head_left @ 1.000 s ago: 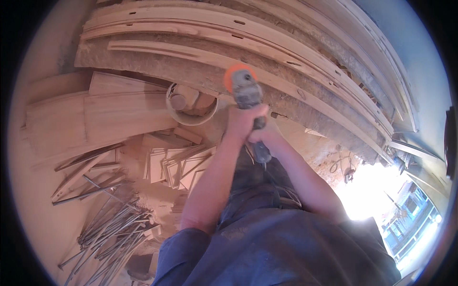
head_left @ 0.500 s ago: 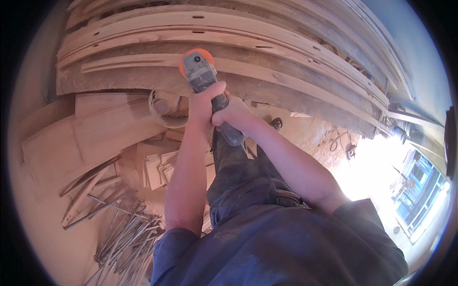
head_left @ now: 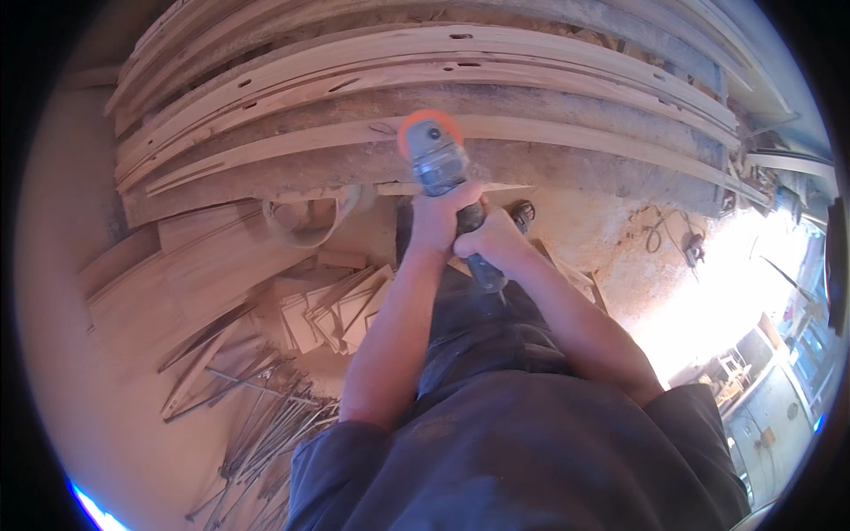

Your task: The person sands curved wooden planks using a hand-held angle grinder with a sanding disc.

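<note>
Both my hands hold a grey and black angle grinder (head_left: 440, 168) with a round orange disc (head_left: 416, 126) at its far end. My left hand (head_left: 436, 219) wraps the body just behind the grinder's head. My right hand (head_left: 498, 242) is closed round the handle, a little nearer to me. The disc is over the narrow wooden strip (head_left: 305, 139) along the near side of the bench; whether they touch is hidden by the grinder's head. The disc's rim looks smeared.
Beyond the strip, long slotted wooden planks (head_left: 540, 78) lie side by side. Below the bench at left are a dusty bucket (head_left: 305, 237), large boards (head_left: 190, 270), small panels (head_left: 332, 310) and a heap of thin rods (head_left: 266, 442). A cable (head_left: 655, 234) lies on the floor at right.
The whole view has shifted. In the picture, the grinder and both hands are now further right and somewhat lower. Both hands have kept their hold.
</note>
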{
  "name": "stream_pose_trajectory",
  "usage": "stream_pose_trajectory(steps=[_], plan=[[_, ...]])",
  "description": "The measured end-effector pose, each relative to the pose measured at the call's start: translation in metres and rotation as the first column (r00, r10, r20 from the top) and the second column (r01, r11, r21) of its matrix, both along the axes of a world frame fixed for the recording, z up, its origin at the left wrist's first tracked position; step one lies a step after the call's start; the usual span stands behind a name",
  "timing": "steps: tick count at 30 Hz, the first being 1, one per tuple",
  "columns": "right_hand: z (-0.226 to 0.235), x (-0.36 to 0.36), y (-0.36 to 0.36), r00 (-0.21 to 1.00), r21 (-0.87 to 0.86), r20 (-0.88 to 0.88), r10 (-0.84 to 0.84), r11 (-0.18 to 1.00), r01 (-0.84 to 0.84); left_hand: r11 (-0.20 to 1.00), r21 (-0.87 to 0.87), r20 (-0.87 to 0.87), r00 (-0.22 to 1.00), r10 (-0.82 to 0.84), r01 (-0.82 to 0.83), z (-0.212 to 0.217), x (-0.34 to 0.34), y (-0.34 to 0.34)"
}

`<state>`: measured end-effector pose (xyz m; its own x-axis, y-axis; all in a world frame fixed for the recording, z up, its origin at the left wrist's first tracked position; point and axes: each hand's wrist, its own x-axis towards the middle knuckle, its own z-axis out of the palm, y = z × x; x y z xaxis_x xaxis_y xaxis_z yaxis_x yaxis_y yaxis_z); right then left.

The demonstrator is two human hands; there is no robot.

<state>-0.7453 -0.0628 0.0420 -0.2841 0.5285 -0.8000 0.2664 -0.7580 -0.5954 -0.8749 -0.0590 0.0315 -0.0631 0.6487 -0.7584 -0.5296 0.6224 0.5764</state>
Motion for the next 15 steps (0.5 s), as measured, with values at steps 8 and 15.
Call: stream_pose_trajectory(steps=[8,15], plan=[[-0.016,0.156,-0.036,0.986,-0.069,-0.016,-0.164,0.984,0.162,0.985,0.001,0.013,0.985,-0.17,0.17,-0.011,0.156,-0.01],[0.0,0.129,-0.017,0.993,0.001,-0.065,-0.099,0.995,0.099,0.999,-0.026,-0.017,0.999,-0.044,0.044,-0.009,0.132,-0.011]])
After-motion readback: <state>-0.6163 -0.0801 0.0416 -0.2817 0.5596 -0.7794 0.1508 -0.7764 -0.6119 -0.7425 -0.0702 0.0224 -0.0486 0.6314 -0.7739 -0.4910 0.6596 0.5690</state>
